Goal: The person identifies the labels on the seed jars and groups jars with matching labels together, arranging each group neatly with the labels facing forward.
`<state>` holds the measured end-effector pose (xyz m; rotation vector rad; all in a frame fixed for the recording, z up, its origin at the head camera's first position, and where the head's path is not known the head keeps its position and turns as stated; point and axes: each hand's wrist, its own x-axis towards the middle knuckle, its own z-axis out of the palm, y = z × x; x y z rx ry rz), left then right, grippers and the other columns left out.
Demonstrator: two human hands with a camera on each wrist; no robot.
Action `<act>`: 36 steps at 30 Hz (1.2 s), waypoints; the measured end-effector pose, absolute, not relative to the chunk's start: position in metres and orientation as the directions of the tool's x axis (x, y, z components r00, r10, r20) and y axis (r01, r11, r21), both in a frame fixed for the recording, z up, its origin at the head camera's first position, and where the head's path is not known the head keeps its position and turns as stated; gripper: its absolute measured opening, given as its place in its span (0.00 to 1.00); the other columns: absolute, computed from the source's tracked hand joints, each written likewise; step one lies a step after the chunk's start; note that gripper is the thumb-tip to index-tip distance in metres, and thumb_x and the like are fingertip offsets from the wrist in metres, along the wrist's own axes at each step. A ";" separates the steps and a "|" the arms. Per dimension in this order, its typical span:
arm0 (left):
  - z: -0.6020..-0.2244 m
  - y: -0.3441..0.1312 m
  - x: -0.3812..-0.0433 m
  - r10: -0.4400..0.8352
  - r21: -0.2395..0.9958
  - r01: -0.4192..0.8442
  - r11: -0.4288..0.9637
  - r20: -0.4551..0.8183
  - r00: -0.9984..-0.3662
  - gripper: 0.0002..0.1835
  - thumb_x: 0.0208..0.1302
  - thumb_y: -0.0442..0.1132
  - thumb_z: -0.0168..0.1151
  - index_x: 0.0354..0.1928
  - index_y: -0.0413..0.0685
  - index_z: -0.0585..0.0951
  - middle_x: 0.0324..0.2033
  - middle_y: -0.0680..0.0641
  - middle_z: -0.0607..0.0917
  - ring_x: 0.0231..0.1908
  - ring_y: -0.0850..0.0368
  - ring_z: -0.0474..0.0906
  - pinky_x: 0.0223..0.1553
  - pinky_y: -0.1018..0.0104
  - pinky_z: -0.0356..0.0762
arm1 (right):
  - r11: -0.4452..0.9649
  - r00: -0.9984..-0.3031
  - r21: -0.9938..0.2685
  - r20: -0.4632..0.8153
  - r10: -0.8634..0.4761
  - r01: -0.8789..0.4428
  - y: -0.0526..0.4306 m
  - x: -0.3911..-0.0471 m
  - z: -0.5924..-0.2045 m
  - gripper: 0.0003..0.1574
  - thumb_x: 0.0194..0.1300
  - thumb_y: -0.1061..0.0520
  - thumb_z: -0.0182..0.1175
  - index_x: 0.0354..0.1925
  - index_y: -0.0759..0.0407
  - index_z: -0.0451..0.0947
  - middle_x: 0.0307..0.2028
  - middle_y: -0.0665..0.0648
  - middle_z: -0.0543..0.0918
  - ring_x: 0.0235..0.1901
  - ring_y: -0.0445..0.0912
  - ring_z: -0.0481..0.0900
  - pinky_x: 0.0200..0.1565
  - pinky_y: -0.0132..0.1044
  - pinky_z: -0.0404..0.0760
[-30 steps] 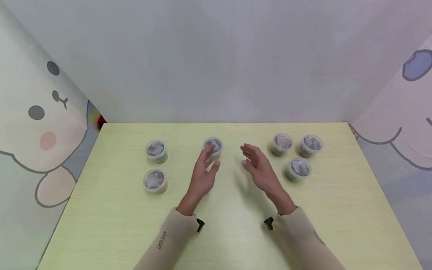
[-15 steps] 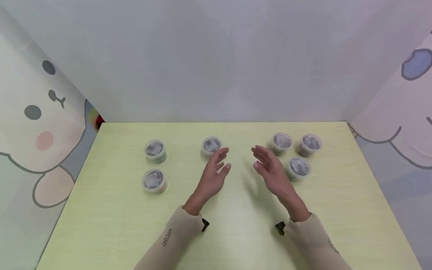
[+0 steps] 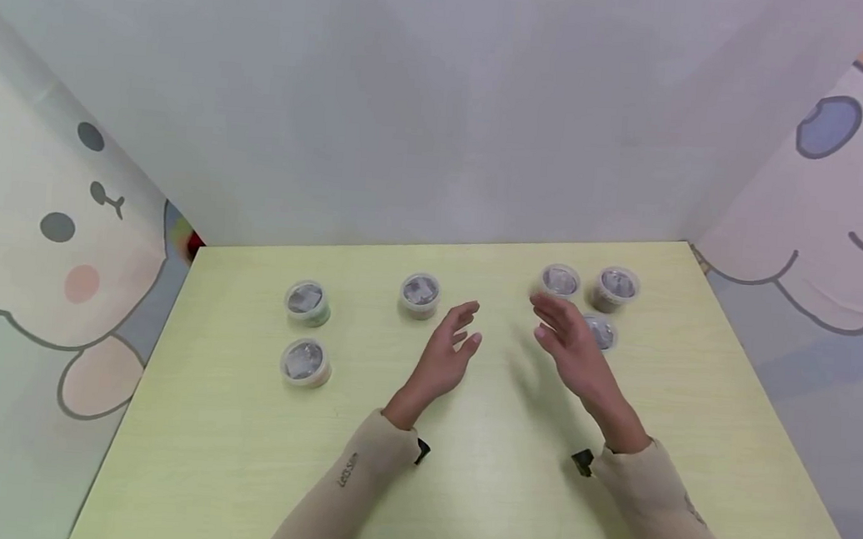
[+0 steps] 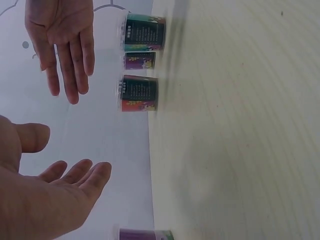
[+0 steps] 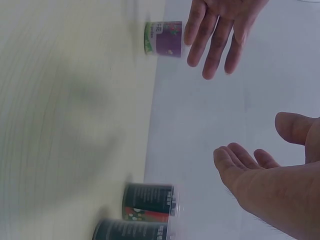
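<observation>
The person's two hands are held up above the counter point(image 3: 200, 462), palms turned toward each other with a gap between them. The left hand point(image 3: 444, 358) is wide, its thumb standing away from gently bent fingers. The right hand point(image 3: 575, 346) mirrors it, just as wide, thumb well off the fingers. Both are in the air, with soft shadows falling on the pale yellow surface beneath.

Six lidded tubs stand upright around them. The middle tub point(image 3: 421, 294) is nearest the left hand, toward the back edge; the right wrist view shows its purple side with green at the foot. Off to the person's left are two more, the back left tub point(image 3: 307, 303) and the front left tub point(image 3: 306, 363), one behind the other and slightly apart.

Three sit close together on the right: the inner tub point(image 3: 560, 278), the outer tub point(image 3: 615, 288) and, in front, the near tub point(image 3: 603, 333), partly hidden behind the right hand. From the left wrist, this group shows dark labels with touches of teal, purple and red.

Beige sleeves point(image 3: 333, 496) cover the arms, and a grey wall point(image 3: 442, 120) rises behind, with cartoon faces at either side.
</observation>
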<state>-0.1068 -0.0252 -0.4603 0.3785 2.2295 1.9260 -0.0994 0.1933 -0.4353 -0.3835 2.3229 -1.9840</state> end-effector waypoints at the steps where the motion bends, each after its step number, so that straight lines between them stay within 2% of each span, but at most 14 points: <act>1: -0.461 -0.024 -0.107 0.303 0.986 0.079 0.144 0.032 -0.952 0.25 0.69 0.35 0.49 0.66 0.44 0.60 0.64 0.46 0.65 0.64 0.50 0.59 0.61 0.54 0.61 | 0.134 -0.968 -0.980 0.115 -0.223 -0.147 0.196 -0.099 -0.435 0.31 0.69 0.64 0.50 0.66 0.67 0.54 0.65 0.66 0.61 0.65 0.57 0.57 0.56 0.25 0.66; 7: -0.463 -0.013 -0.106 0.328 0.982 0.074 0.172 0.014 -0.944 0.25 0.69 0.34 0.49 0.66 0.45 0.60 0.63 0.49 0.66 0.63 0.54 0.60 0.60 0.57 0.63 | 0.146 -0.978 -0.980 0.107 -0.178 -0.133 0.210 -0.094 -0.432 0.31 0.69 0.64 0.50 0.66 0.68 0.53 0.64 0.68 0.61 0.65 0.57 0.58 0.56 0.25 0.65; 18: -0.464 0.007 -0.106 0.371 0.976 0.072 0.204 -0.010 -0.928 0.25 0.69 0.35 0.50 0.66 0.46 0.61 0.63 0.49 0.66 0.63 0.55 0.61 0.60 0.58 0.63 | 0.215 -0.988 -0.967 0.120 -0.097 -0.138 0.233 -0.088 -0.426 0.30 0.68 0.64 0.50 0.66 0.65 0.56 0.63 0.64 0.64 0.63 0.57 0.60 0.58 0.26 0.64; 24: -0.466 0.019 -0.109 0.391 0.973 0.077 0.216 -0.014 -0.920 0.25 0.69 0.35 0.50 0.66 0.47 0.61 0.63 0.50 0.67 0.63 0.55 0.62 0.60 0.60 0.64 | 0.230 -0.989 -0.962 0.144 -0.038 -0.149 0.244 -0.086 -0.428 0.29 0.67 0.66 0.51 0.64 0.66 0.58 0.63 0.66 0.64 0.63 0.57 0.60 0.57 0.26 0.65; 30: -0.467 0.030 -0.111 0.432 0.973 0.108 0.206 0.009 -0.902 0.25 0.69 0.35 0.50 0.66 0.44 0.60 0.63 0.47 0.66 0.63 0.50 0.61 0.60 0.57 0.64 | 0.240 -0.987 -0.959 0.158 0.027 -0.147 0.256 -0.082 -0.432 0.30 0.66 0.67 0.53 0.65 0.67 0.58 0.62 0.63 0.65 0.63 0.56 0.60 0.58 0.30 0.65; 36: -0.470 0.043 -0.114 0.464 0.968 0.109 0.227 -0.009 -0.886 0.26 0.70 0.36 0.50 0.67 0.45 0.59 0.64 0.48 0.65 0.63 0.50 0.61 0.59 0.61 0.64 | 0.292 -0.987 -0.949 0.145 0.065 -0.120 0.265 -0.079 -0.436 0.32 0.66 0.65 0.54 0.66 0.65 0.57 0.64 0.62 0.64 0.64 0.52 0.59 0.61 0.38 0.63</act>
